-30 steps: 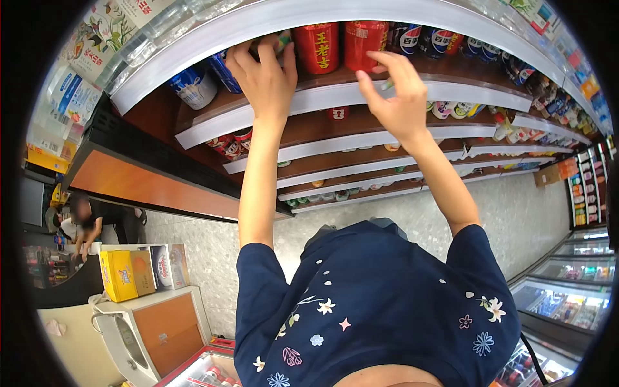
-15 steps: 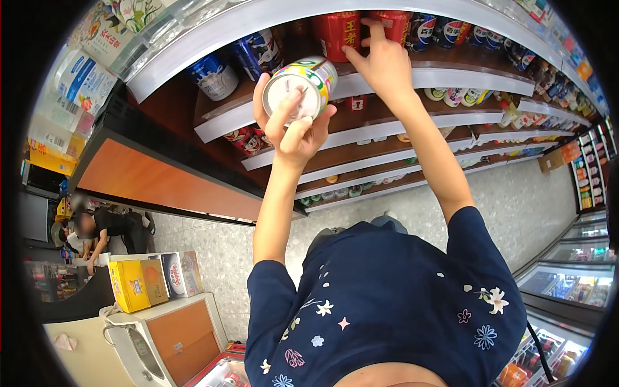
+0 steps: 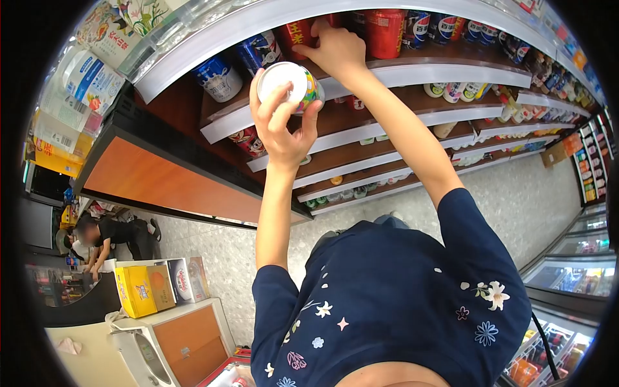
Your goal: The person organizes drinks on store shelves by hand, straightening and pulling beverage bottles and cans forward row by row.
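My left hand (image 3: 284, 126) is closed around a drink can (image 3: 312, 90) with a green, yellow and white pattern. The can is tilted, its pale round end facing me, with my fingers across that end. On the upper shelf, my right hand (image 3: 338, 53) grips a red can (image 3: 293, 40) with yellow characters. My thumb lies on the front of that can; the other fingertips are partly hidden. Another red can (image 3: 385, 35) stands to the right of my hand, with a gap between. Left of the gripped can are a dark blue can (image 3: 259, 51) and a blue-and-white can (image 3: 219, 79).
Pepsi cans (image 3: 418, 29) line the upper shelf further right. Lower shelves (image 3: 412, 122) hold bottles and cans. An orange wooden panel (image 3: 167, 177) juts out at the left. Boxes (image 3: 138, 290) stand on a counter, with a person (image 3: 122, 235) beyond. Glass-fronted coolers (image 3: 567, 280) are at right.
My right hand has moved left along the upper shelf, and the red can has shifted left with it, widening the gap. My left hand has drawn the patterned can slightly left and turned it.
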The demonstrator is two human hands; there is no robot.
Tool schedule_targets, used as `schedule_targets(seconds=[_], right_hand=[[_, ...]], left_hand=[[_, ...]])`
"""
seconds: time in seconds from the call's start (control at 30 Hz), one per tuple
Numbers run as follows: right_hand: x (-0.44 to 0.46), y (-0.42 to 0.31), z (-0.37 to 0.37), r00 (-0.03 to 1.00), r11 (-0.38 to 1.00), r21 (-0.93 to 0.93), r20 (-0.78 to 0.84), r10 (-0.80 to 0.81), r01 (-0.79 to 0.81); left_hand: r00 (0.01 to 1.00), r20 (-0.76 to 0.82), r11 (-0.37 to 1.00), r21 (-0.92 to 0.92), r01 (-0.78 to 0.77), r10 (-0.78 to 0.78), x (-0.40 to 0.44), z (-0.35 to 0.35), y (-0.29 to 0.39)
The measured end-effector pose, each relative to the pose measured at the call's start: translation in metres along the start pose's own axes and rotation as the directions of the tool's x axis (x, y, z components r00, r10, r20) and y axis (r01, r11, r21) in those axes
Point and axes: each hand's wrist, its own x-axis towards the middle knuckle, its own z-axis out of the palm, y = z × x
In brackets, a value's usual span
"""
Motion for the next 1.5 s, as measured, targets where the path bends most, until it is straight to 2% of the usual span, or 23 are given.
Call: schedule_targets(seconds=[0.13, 0.17, 0.2, 0.27, 0.3, 0.37, 0.47, 0.57, 0.7, 0.8, 0.93, 1.0, 1.07, 1.23, 1.33, 1.47, 1.5], right_hand=[[-0.034, -0.001, -0.055, 0.988, 0.913, 0.402, -0.157, -0.002, 0.066], [-0.049, -0.010, -0.084, 0.999, 0.751, 0.660, -0.052, 0.011, 0.026], [-0.065, -0.019, -0.114, 0.998, 0.523, 0.851, 0.058, -0.007, -0.046], [-0.091, -0.024, -0.152, 0.937, 0.282, 0.952, -0.014, -0.348, 0.119], [-0.096, -0.033, -0.170, 0.862, 0.178, 0.947, -0.152, -0.483, 0.267], [-0.103, -0.049, -0.197, 0.713, 0.069, 0.865, -0.362, -0.600, 0.497], [-0.117, -0.066, -0.216, 0.656, 0.090, 0.745, -0.517, -0.550, 0.661], [-0.115, -0.059, -0.221, 0.637, 0.185, 0.658, -0.557, -0.534, 0.730], [-0.116, -0.047, -0.229, 0.624, 0.268, 0.591, -0.552, -0.554, 0.761], [-0.119, -0.041, -0.232, 0.620, 0.297, 0.566, -0.545, -0.564, 0.769], [-0.124, -0.044, -0.238, 0.622, 0.333, 0.544, -0.526, -0.580, 0.771], [-0.128, -0.044, -0.238, 0.644, 0.373, 0.539, -0.507, -0.572, 0.756], [-0.132, -0.045, -0.239, 0.654, 0.400, 0.530, -0.487, -0.579, 0.748], [-0.136, -0.042, -0.241, 0.658, 0.458, 0.484, -0.428, -0.619, 0.746], [-0.135, -0.030, -0.238, 0.668, 0.535, 0.406, -0.364, -0.649, 0.741], [-0.134, -0.019, -0.228, 0.678, 0.590, 0.337, -0.297, -0.673, 0.733], [-0.135, -0.016, -0.227, 0.686, 0.599, 0.341, -0.279, -0.672, 0.725]], left_hand=[[1.000, 0.013, 1.000, -0.023, 0.005, -0.005, 0.015, 0.005, -0.005], [1.000, 0.018, 1.000, -0.025, 0.000, 0.001, 0.019, 0.007, -0.007], [1.000, 0.025, 1.000, -0.030, -0.003, 0.004, 0.022, 0.010, -0.010], [0.999, 0.031, 0.999, -0.040, -0.031, 0.033, 0.026, 0.023, -0.016], [0.998, 0.046, 0.998, -0.034, -0.046, 0.048, 0.028, 0.032, -0.018], [0.994, 0.082, 0.997, -0.014, -0.074, 0.075, 0.034, 0.048, -0.018], [0.990, 0.085, 0.994, 0.000, -0.112, 0.112, 0.042, 0.072, -0.019], [0.995, 0.092, 0.999, -0.026, -0.026, 0.029, 0.046, 0.088, -0.019], [0.991, 0.070, 0.992, -0.034, 0.118, -0.115, 0.048, 0.101, -0.019], [0.992, 0.061, 0.994, 0.011, 0.112, -0.112, 0.047, 0.109, -0.030], [0.994, -0.011, 0.994, -0.016, 0.104, -0.104, 0.054, 0.117, -0.031], [0.965, 0.060, 0.966, -0.038, 0.256, -0.254, 0.052, 0.118, -0.036], [0.973, 0.112, 0.979, 0.027, 0.201, -0.203, 0.043, 0.124, -0.047], [0.980, 0.115, 0.985, 0.076, 0.154, -0.162, 0.041, 0.128, -0.053], [0.986, 0.126, 0.979, 0.187, 0.082, -0.106, 0.039, 0.129, -0.050], [0.998, 0.062, 0.959, 0.283, -0.016, -0.002, 0.037, 0.125, -0.045], [0.998, 0.055, 0.966, 0.258, -0.012, -0.002, 0.034, 0.124, -0.044]])
